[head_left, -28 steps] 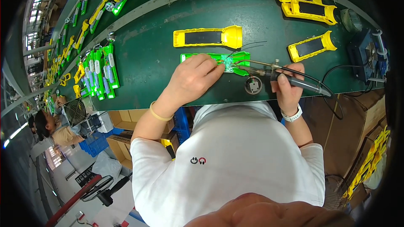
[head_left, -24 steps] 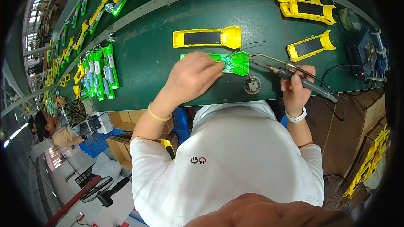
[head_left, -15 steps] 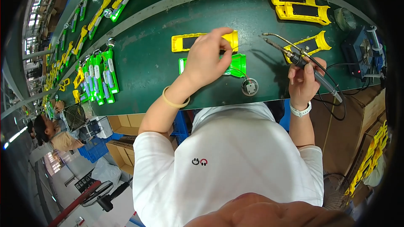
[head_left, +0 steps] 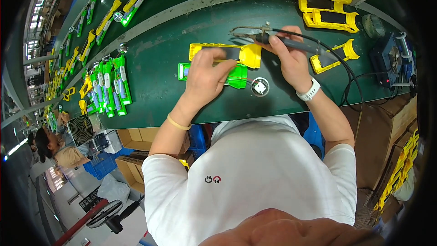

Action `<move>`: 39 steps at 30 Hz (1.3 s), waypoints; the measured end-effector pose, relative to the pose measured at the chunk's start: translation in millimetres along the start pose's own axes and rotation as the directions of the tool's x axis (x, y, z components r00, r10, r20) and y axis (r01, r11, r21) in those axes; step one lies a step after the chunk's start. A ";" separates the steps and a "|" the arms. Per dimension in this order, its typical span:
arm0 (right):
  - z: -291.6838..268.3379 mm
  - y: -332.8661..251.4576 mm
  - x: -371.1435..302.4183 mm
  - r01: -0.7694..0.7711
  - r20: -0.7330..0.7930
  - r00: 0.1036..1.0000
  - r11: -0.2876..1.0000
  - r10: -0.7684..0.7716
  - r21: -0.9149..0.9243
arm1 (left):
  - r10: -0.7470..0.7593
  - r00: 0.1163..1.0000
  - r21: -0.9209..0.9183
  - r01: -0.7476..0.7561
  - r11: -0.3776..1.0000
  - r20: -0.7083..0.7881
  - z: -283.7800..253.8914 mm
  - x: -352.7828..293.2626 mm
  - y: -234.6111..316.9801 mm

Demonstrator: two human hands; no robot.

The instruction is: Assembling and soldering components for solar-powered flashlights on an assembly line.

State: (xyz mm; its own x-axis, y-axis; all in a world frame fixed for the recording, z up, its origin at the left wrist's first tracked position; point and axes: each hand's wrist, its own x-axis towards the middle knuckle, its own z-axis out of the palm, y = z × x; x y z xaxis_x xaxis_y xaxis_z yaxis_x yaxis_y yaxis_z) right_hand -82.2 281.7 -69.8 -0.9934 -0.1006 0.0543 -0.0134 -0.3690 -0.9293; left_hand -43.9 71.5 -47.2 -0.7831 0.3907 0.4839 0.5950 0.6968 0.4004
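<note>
My right hand (head_left: 291,59) is closed around a soldering iron (head_left: 284,42), whose tip and thin feed tube point left above a yellow casing half (head_left: 250,56) with a dark panel. My left hand (head_left: 202,77) is bent over a green casing half (head_left: 236,78), its thumb and fingers curled at the casing's upper edge; the fingertips are partly smeared and the grip is partly hidden. Thin red wires run from the green casing to a round lamp cup (head_left: 260,87) with a white square piece in its middle.
Several yellow casings (head_left: 330,19) are piled at the far right, and one more (head_left: 334,56) lies nearer. A blue soldering station (head_left: 384,59) stands at the right edge. Several green lamp bodies (head_left: 109,84) lie at the left. A trailing black cable (head_left: 353,79) hangs beside my right arm.
My right hand has swung left and up with the soldering iron, bringing it over the yellow casing. My left hand, the green casing and the lamp cup have shifted left.
</note>
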 end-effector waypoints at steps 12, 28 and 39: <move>-31.0 -10.8 -39.5 0.007 0.049 0.999 0.992 -0.001 -0.127 | -0.207 0.932 -0.080 0.240 0.967 0.297 -5.1 13.0 -10.2; -27.1 -7.2 -37.5 -0.001 0.111 0.992 0.892 0.057 -0.452 | -0.189 0.901 0.050 0.184 0.982 0.390 -3.6 24.9 -6.5; 1.9 -13.3 -19.3 -0.052 0.084 0.995 0.999 0.052 -0.007 | -0.180 0.911 0.043 0.177 0.983 0.372 -2.2 22.1 -5.5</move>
State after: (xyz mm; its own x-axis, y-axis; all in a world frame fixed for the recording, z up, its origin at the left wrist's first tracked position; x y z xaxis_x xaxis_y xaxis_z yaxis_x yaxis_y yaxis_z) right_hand -62.6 286.8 -57.8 -0.9797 -0.1970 0.0361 0.0373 -0.3569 -0.9334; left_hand -64.1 75.0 -37.0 -0.8873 0.4543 0.0790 0.4391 0.7800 0.4458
